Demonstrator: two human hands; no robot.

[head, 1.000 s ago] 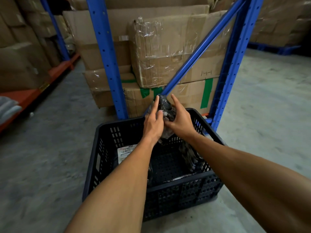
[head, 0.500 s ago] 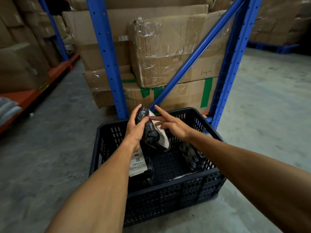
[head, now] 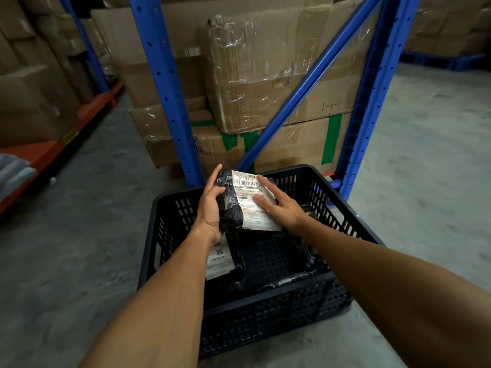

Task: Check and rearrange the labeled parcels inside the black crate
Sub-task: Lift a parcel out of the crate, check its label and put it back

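Left hand grip clamped on black parcel, raised over black crate at 12 o'clock rim; label up for reading; right hand fingers spread, flattening label; second parcel lies at crate's 9 o'clock

The scene is dim, and the brightest part is the concrete floor at the right. The plastic wrap on the cardboard box shows small white glare. The inside of the black crate is very dark. The blue rack posts bend near the edges from the wide lens. The left border looks soft and blurred.
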